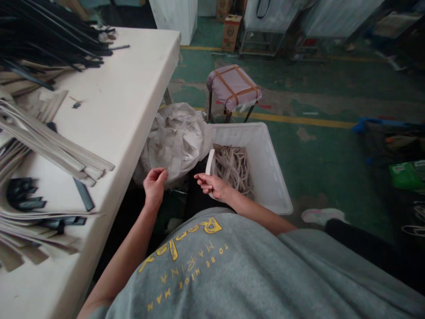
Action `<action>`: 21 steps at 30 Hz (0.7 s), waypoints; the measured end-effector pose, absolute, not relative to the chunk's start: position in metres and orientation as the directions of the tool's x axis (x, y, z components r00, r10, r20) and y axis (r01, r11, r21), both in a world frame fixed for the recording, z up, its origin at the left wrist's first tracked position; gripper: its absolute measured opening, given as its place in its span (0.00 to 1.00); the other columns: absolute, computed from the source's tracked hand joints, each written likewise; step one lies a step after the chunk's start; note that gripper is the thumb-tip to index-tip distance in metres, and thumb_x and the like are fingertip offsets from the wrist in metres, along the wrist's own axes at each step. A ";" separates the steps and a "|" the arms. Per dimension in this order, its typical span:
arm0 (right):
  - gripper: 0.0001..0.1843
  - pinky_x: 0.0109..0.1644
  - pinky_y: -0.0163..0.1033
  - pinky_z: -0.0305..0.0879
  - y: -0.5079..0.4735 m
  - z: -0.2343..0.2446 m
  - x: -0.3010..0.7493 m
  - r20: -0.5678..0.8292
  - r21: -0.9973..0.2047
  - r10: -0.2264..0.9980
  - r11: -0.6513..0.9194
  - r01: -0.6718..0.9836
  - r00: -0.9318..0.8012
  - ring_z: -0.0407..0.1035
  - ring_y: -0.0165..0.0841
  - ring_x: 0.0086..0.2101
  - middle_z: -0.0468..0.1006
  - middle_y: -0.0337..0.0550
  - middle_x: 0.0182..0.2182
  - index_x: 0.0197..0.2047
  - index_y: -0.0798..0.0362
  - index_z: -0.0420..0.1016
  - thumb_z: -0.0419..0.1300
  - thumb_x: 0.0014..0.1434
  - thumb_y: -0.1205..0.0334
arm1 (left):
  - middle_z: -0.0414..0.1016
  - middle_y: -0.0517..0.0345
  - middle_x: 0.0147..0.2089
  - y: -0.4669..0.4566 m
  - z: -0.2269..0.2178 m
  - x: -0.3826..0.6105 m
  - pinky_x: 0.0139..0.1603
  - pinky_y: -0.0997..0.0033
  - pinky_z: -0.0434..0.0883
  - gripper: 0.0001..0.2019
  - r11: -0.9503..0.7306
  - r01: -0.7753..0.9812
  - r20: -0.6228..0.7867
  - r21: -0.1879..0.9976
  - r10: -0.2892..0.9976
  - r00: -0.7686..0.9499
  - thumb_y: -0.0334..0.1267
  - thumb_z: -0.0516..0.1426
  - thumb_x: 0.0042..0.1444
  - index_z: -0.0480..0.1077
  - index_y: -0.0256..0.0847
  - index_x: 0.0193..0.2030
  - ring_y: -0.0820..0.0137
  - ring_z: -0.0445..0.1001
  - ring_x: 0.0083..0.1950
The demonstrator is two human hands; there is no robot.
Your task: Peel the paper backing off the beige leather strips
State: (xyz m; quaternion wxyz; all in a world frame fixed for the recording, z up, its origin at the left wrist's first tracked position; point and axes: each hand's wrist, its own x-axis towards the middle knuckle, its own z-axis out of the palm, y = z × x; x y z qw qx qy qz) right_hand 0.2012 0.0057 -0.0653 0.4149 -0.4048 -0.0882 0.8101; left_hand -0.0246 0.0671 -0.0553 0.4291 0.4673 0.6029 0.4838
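My right hand is closed around a pale, flat strip whose end sticks up past the fingers. It is held over the near left side of a white plastic bin, where a heap of beige-grey strips lies. My left hand is at the near side of a white plastic sack, thumb and fingers pinched together. Whatever might be between those fingertips is too small to make out. A gap separates the two hands.
A white table runs along the left, bearing beige strip bundles and a pile of black strips. Beyond the bin stands a padded stool. A cardboard box and a wheeled rack are farther back.
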 end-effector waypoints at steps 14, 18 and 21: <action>0.18 0.17 0.26 0.54 0.033 -0.031 0.167 -0.486 -0.792 0.842 -0.538 -0.290 -0.234 0.47 0.18 0.14 0.73 0.33 0.21 0.36 0.59 0.77 0.57 0.70 0.54 | 0.77 0.55 0.32 -0.012 0.017 -0.038 0.40 0.66 0.71 0.12 -0.379 0.244 0.370 0.893 0.925 0.083 0.44 0.60 0.63 0.75 0.41 0.30 0.68 0.74 0.35; 0.26 0.15 0.26 0.50 0.028 -0.021 0.159 -0.530 -0.742 0.693 -0.658 -0.130 -0.489 0.46 0.19 0.13 0.71 0.35 0.18 0.38 0.61 0.79 0.52 0.72 0.47 | 0.78 0.55 0.32 -0.016 0.030 -0.040 0.40 0.64 0.72 0.14 -0.471 0.226 0.451 0.853 0.882 0.134 0.43 0.57 0.65 0.75 0.42 0.30 0.66 0.76 0.35; 0.25 0.15 0.26 0.49 0.022 -0.014 0.142 -0.517 -0.689 0.635 -0.707 -0.162 -0.574 0.43 0.19 0.13 0.64 0.30 0.15 0.32 0.58 0.74 0.56 0.69 0.44 | 0.79 0.55 0.32 -0.019 0.031 -0.039 0.39 0.65 0.71 0.13 -0.514 0.205 0.482 0.833 0.855 0.190 0.41 0.57 0.65 0.76 0.42 0.31 0.67 0.76 0.35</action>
